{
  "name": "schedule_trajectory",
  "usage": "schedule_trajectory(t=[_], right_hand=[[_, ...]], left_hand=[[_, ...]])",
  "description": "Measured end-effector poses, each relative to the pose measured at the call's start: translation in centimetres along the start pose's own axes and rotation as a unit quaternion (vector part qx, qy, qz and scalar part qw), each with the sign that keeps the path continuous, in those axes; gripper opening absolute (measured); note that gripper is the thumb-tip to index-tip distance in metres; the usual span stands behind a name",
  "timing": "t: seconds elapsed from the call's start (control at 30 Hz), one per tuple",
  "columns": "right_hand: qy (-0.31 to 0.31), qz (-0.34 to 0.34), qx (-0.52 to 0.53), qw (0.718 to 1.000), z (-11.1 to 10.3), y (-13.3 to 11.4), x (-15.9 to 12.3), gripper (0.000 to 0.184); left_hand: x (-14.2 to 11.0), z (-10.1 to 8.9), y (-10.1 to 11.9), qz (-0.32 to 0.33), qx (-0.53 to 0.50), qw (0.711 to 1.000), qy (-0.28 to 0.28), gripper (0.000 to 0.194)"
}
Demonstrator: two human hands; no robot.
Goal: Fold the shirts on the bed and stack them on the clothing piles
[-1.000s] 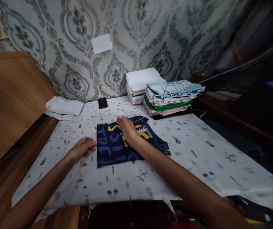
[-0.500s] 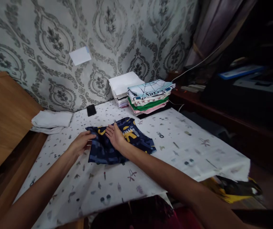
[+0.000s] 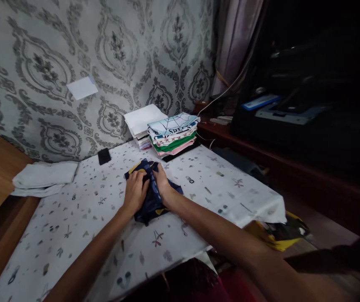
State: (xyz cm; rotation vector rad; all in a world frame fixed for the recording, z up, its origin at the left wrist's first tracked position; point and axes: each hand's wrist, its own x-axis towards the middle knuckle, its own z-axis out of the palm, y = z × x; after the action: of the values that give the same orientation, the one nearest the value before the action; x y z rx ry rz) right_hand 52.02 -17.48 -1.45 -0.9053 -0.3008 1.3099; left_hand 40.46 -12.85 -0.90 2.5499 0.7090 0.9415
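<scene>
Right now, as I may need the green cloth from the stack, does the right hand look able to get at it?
Only partly, I'd judge: the green cloth's front edge shows, but other folded cloths lie on top, and the right hand is on the navy cloth.

Letters resembling "SDI" mark the web-patterned cloth [image 3: 171, 123].
</scene>
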Motion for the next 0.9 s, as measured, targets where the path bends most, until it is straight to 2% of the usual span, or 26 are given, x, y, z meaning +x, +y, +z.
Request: schedule_trajectory(t=[0.1, 0.2, 0.37, 0.57, 0.67, 0.73, 0.77, 0.83, 0.9], right_hand=[[-0.011, 0.024, 0.027, 0.999, -0.1, -0.9, 0.3, 0.072], [-0.024, 0.017, 0.029, 0.999, -0.7, -2.2, 1.0, 0.071], [-0.047, -0.005, 0.007, 0.999, -2.4, -3.8, 2.2, 0.067], [0.062, -0.087, -0.107, 0.988, -3.9, -4.0, 2.6, 0.056], [0.084, -0.157, -0.214, 0.96, -4.2, -4.1, 2.1, 0.039], [0.077, -0.206, -0.274, 0.936, -3.9, -4.1, 1.4, 0.027], [0.063, -0.232, -0.308, 0.921, -3.6, -4.0, 1.0, 0.026], [0.017, -0.284, -0.388, 0.876, -2.7, -3.7, 0.4, 0.03], [-0.022, -0.315, -0.471, 0.824, -1.5, -3.2, 0.3, 0.035]], left_hand=[[-0.2, 1.2, -0.8, 0.019, 0.067, 0.997, -0.012, 0.035], [0.4, 2.4, -0.7, -0.015, 0.108, 0.993, -0.036, 0.046], [1.1, 4.1, 0.6, -0.056, 0.138, 0.987, -0.062, 0.052], [1.0, 5.6, 1.1, -0.09, 0.125, 0.983, -0.097, 0.055], [0.8, 6.2, 1.2, -0.097, 0.123, 0.982, -0.105, 0.058], [0.8, 6.4, 1.2, -0.101, 0.111, 0.983, -0.104, 0.057], [0.8, 6.2, 1.2, -0.098, 0.097, 0.985, -0.102, 0.055], [1.1, 5.3, 0.6, -0.08, 0.053, 0.991, -0.093, 0.046], [1.8, 3.5, -0.7, -0.07, 0.015, 0.995, -0.066, 0.037]])
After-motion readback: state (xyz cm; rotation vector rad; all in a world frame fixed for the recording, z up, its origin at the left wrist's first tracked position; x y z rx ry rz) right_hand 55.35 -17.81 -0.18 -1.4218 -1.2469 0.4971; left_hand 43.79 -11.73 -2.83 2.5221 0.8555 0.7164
